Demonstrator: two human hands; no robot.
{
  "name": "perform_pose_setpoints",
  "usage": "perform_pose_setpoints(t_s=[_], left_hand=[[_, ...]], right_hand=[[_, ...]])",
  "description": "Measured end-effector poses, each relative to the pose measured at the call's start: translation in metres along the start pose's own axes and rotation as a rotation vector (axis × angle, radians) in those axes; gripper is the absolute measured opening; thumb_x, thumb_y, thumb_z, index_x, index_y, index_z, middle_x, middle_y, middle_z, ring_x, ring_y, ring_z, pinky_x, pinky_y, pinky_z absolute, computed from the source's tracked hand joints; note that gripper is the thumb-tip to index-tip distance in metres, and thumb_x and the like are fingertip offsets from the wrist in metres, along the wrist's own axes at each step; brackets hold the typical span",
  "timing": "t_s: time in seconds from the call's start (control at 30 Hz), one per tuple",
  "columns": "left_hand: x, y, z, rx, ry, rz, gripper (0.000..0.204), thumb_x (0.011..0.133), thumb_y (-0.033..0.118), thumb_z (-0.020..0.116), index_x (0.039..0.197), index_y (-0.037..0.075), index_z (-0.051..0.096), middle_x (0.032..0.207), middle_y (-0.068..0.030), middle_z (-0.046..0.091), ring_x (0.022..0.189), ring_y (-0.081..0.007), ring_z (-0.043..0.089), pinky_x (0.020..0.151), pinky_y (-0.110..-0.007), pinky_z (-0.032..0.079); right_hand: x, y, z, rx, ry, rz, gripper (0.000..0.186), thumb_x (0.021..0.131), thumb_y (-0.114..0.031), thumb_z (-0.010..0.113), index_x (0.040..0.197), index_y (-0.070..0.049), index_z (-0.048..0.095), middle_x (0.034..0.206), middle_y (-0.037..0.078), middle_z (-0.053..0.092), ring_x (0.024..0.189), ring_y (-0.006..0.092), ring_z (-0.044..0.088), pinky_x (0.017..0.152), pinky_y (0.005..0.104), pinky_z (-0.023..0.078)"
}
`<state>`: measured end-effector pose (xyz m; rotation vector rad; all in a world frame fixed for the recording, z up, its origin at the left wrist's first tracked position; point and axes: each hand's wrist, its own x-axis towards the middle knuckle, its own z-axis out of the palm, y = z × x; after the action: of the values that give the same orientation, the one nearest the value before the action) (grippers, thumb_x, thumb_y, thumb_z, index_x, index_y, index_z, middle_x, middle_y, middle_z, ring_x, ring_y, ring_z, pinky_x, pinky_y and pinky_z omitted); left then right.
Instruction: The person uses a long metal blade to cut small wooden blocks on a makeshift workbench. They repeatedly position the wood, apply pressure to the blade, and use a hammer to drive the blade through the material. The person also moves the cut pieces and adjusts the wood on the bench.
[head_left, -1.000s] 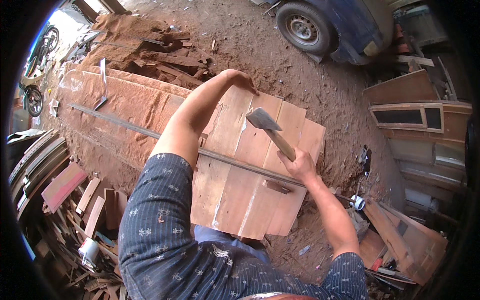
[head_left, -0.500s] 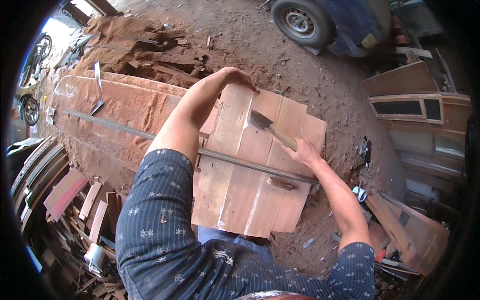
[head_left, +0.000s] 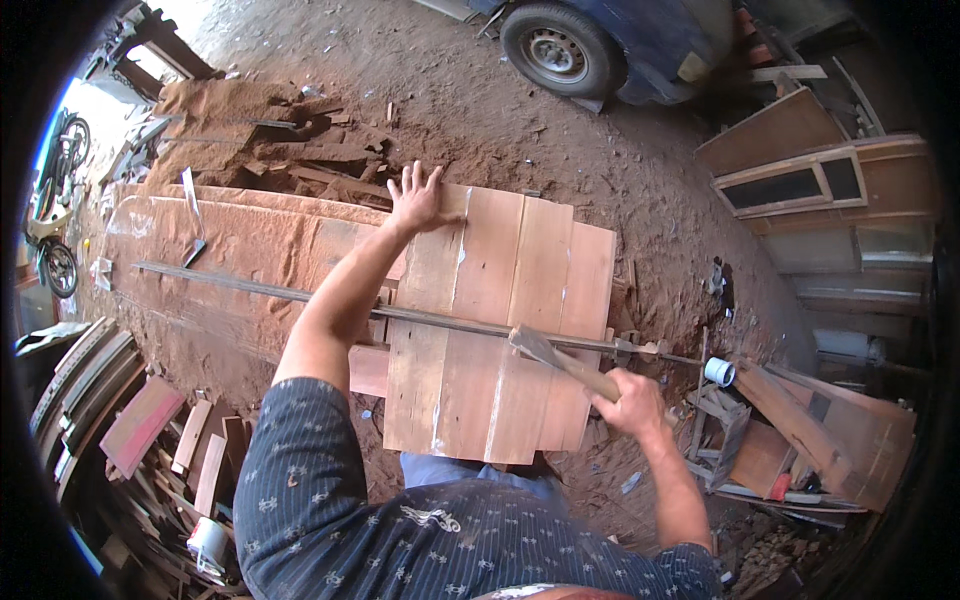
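Note:
A panel of pale reddish boards (head_left: 480, 290) lies in front of me, with white streaks along its seams. A long metal bar clamp (head_left: 460, 322) crosses over it, its screw end past the right edge. My left hand (head_left: 418, 203) is at the far left corner, fingers spread, the palm side against the wood. My right hand (head_left: 632, 402) is closed round the handle of a wooden-handled tool with a flat, flared head (head_left: 540, 347). That head is over the panel, just on the near side of the bar; whether it touches the wood I cannot tell.
Larger boards (head_left: 230, 240) covered in sawdust extend to the left. Wood offcuts (head_left: 140, 425) are heaped at the lower left, near a white tub (head_left: 207, 540). A white cup (head_left: 719, 372) stands at the right beside leaning planks. A parked vehicle's wheel (head_left: 555, 52) is at the back.
My right hand has brought the tool toward me, from the far side of the bar to the near side. My left hand's fingers, earlier bent at the far edge, are now spread at the corner.

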<state>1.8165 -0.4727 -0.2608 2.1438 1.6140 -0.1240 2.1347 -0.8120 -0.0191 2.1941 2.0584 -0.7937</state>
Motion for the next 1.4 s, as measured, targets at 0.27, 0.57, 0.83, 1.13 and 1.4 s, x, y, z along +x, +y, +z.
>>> perform_pose_setpoints(t_s=[0.27, 0.57, 0.83, 1.13, 1.4], left_hand=[[-0.091, 0.013, 0.011, 0.004, -0.078, -0.051, 0.151, 0.055, 0.082, 0.08, 0.163, 0.011, 0.001, 0.166, -0.0297, -0.003, 0.154, -0.0485, -0.002, 0.118, -0.072, 0.006], [-0.129, 0.005, 0.01, 0.087, -0.219, 0.0, 0.162, 0.046, 0.084, 0.082, 0.163, 0.01, -0.002, 0.166, -0.0305, -0.006, 0.154, -0.049, -0.006, 0.116, -0.073, 0.006], [-0.134, 0.015, 0.003, 0.101, -0.219, -0.075, 0.164, 0.042, 0.082, 0.084, 0.164, 0.014, -0.002, 0.168, -0.0264, -0.006, 0.155, -0.0451, -0.004, 0.119, -0.069, 0.007], [-0.185, -0.034, -0.043, -0.146, 0.506, -0.181, 0.098, 0.081, 0.049, 0.079, 0.157, 0.01, 0.03, 0.163, -0.0275, 0.02, 0.15, -0.0434, 0.022, 0.12, -0.057, 0.022], [-0.35, -0.049, -0.003, -2.351, 0.282, -0.049, 0.107, 0.081, 0.076, 0.065, 0.157, 0.01, 0.03, 0.155, -0.0204, 0.041, 0.138, -0.0349, 0.047, 0.112, -0.053, 0.043]], right_hand=[[-0.058, -0.033, 0.035, 0.126, -0.004, 0.045, 0.044, 0.081, -0.045, 0.078, 0.085, -0.001, 0.069, 0.076, 0.023, 0.07, 0.073, 0.0427, 0.071, 0.065, 0.0487, 0.058], [-0.082, -0.047, 0.044, 0.21, -0.015, 0.094, 0.051, 0.083, -0.049, 0.075, 0.088, 0.001, 0.07, 0.082, 0.024, 0.071, 0.079, 0.0437, 0.071, 0.072, 0.0506, 0.057], [-0.1, -0.005, 0.105, 0.102, -0.119, 0.295, 0.06, 0.084, -0.054, 0.071, 0.1, 0.004, 0.071, 0.089, 0.029, 0.071, 0.087, 0.0453, 0.07, 0.078, 0.0517, 0.056], [-0.11, 0.014, 0.131, 0.174, -0.091, 0.31, 0.06, 0.085, -0.054, 0.072, 0.101, 0.004, 0.069, 0.093, 0.032, 0.07, 0.093, 0.0482, 0.068, 0.081, 0.0538, 0.054], [-0.105, 0.018, 0.131, 0.084, -0.002, 0.19, 0.055, 0.087, -0.051, 0.072, 0.087, 0.003, 0.068, 0.079, 0.029, 0.068, 0.08, 0.0481, 0.068, 0.07, 0.0529, 0.052]])
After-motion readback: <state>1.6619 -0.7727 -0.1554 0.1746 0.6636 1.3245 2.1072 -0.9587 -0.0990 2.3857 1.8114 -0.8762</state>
